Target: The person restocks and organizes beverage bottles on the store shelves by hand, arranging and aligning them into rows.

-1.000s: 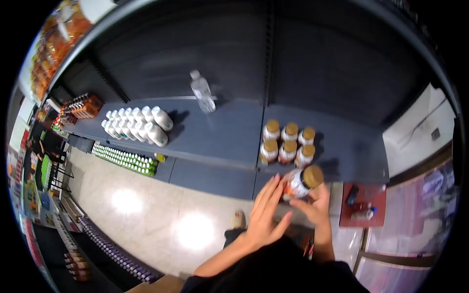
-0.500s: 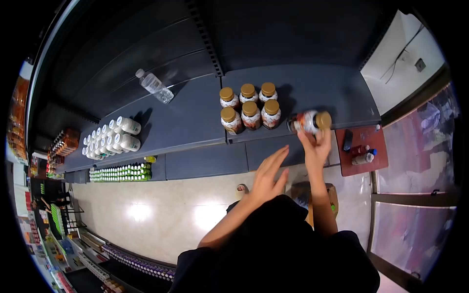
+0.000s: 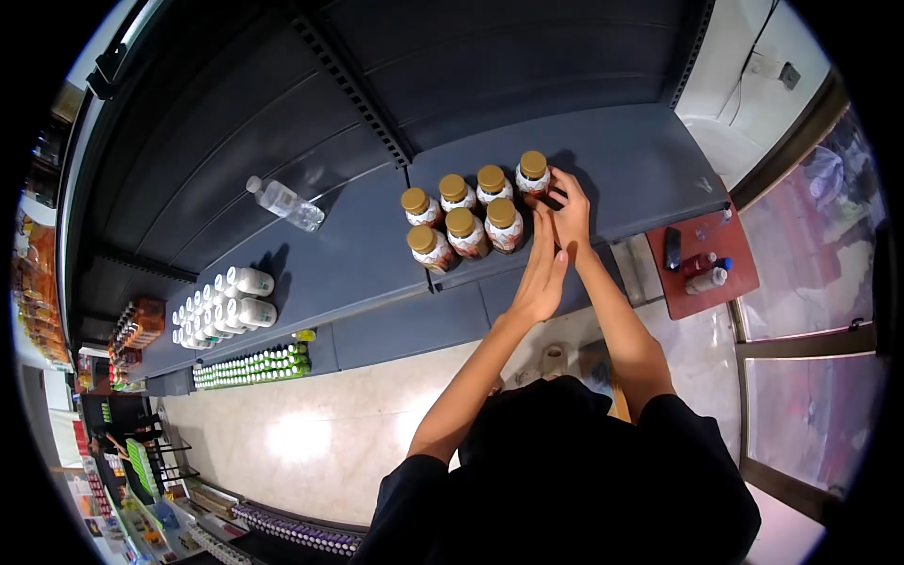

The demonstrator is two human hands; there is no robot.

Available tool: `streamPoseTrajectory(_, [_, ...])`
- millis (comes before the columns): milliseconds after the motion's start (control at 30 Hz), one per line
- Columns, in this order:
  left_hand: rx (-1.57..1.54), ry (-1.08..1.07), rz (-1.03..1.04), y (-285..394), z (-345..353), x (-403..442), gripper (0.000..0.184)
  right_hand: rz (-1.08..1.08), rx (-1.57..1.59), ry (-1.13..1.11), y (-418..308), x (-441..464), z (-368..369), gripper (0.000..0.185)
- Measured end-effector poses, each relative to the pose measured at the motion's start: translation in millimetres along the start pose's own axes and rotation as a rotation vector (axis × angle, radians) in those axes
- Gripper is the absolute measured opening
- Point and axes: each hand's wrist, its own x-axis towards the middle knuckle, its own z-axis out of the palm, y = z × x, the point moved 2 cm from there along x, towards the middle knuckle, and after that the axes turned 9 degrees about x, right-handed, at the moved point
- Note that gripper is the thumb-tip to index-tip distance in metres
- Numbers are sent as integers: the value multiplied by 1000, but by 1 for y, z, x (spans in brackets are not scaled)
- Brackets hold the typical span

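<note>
Gold-capped bottles (image 3: 461, 235): six set in two rows, seventh bottle (image 3: 533, 173) not yet released by your clasping right hand (image 3: 573, 217), left hand (image 3: 540, 290) straight-fingered, holding nothing.

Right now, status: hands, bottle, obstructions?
Right fingers at end gold-capped bottle, grip unclear. Left fingers open, nearby. Bottle upright on shelf; other bottles close on its left.

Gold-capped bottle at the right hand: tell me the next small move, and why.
Probably ease the right hand off the gold-capped bottle, once its base, hidden from view, is steady on the shelf: it looks upright and roughly in line with the back row, at that row's right end.
</note>
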Motion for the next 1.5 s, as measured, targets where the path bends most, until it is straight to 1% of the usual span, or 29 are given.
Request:
streamPoseTrajectory(133, [-23, -29, -23, -10, -3, -5, 79, -19, -29, -29, 3, 1, 3, 62])
streamPoseTrajectory(300, [13, 13, -17, -13, 7, -7, 81, -49, -75, -50, -4, 0, 2, 62])
streamPoseTrajectory(533, [26, 58, -21, -11, 10, -9, 83, -92, -96, -4, -3, -4, 2, 59])
streamPoseTrajectory(633, [109, 136, 75, -11, 11, -14, 84, -115, -122, -13, -9, -5, 3, 55])
streamPoseTrajectory(733, [108, 185, 25, 2, 3, -16, 81, -107, -75, -40, -2, -3, 1, 60])
streamPoseTrajectory(767, [140, 186, -30, 2, 2, -17, 78, -101, -71, -51, 1, -3, 0, 62])
streamPoseTrajectory(833, [120, 138, -24, 6, -5, -20, 76, -116, -98, -70, 4, -2, -2, 68])
streamPoseTrajectory(933, [97, 85, -5, 20, -16, -28, 71, -178, 9, -41, -6, -5, -7, 50])
streamPoseTrajectory(967, [84, 122, -9, 20, -14, -34, 68, -167, 53, 13, -1, -5, -10, 45])
streamPoseTrajectory(1000, [18, 103, -49, 21, -11, -38, 68, -156, 100, 63, 8, -5, -12, 41])
streamPoseTrajectory(1033, [-7, 103, -28, 22, -9, -44, 66, -113, 238, 111, 20, -4, -11, 36])
streamPoseTrajectory(1067, [-32, 104, -10, 24, -9, -49, 64, -98, 266, 142, 27, -2, -12, 33])
streamPoseTrajectory(1133, [-47, 52, -10, 37, -12, -57, 60, -112, 225, 118, 23, -4, -12, 31])
streamPoseTrajectory(1167, [-43, 79, 81, 37, -9, -61, 57, -120, 223, 104, 21, -4, -12, 31])
streamPoseTrajectory(1200, [-63, 23, 74, 44, -14, -64, 57, -127, 220, 90, 20, -5, -12, 30])
streamPoseTrajectory(1267, [-109, -84, 62, 57, -22, -72, 57, -134, 252, 137, 19, -5, -10, 31])
streamPoseTrajectory(1300, [-97, -116, 70, 57, -25, -74, 57, -146, 240, 211, 18, -6, -13, 31])
streamPoseTrajectory(1333, [-94, -97, 84, 58, -29, -74, 57, -158, 229, 281, 17, -4, -15, 31])
streamPoseTrajectory(1400, [-70, -63, 95, 66, -47, -81, 56, -238, 136, 508, -19, -4, -12, 29])
streamPoseTrajectory(1467, [-42, 11, 120, 71, -68, -89, 51, -422, 150, 508, -74, -2, 2, 28])
streamPoseTrajectory(1500, [-23, 23, 119, 76, -84, -90, 51, -528, 163, 438, -103, -1, 11, 28])
